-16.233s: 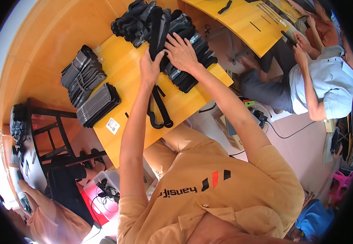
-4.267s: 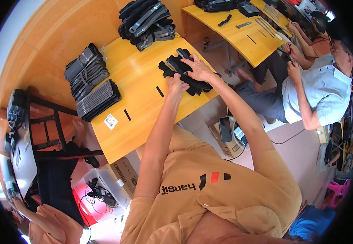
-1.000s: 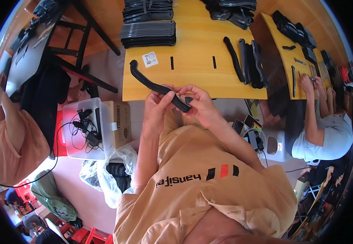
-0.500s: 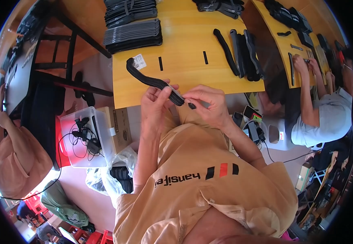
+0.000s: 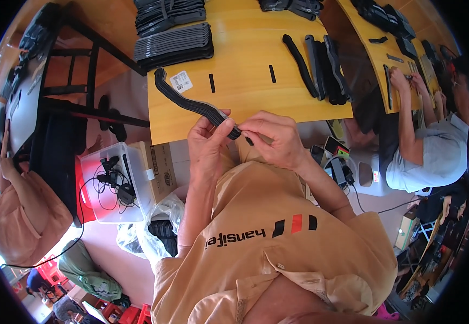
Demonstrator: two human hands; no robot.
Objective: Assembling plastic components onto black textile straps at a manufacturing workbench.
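Hands, two, both raised at chest height just off the near edge of the table [image 5: 256,100]. Left hand [image 5: 208,144]: fingers curled, thumb and forefinger pinching the near end of the long strap [image 5: 194,102]. Right hand [image 5: 274,139]: fingers closed on the same end, with a small black tab [image 5: 249,141] showing under its fingertips. The two hands touch across the strap.

Long black strap, one: near end in the hands, the rest running up and left over the table to its far left corner, gently curved.

White label, one [image 5: 180,81], flat on the table just beside the strap's far end. Short black pieces, two [image 5: 212,82] [image 5: 272,73], lying apart on the bare wood.

Loose black straps, a group of about four [image 5: 318,67], side by side right of centre. Flat stack of black straps, one [image 5: 174,43], at the far left; exact count cannot be told.

Change from half a second ago: hands and strap held in the same pinch; the table sits slightly lower in view.

Second person, one, seated far right, hands [image 5: 402,80] on another table
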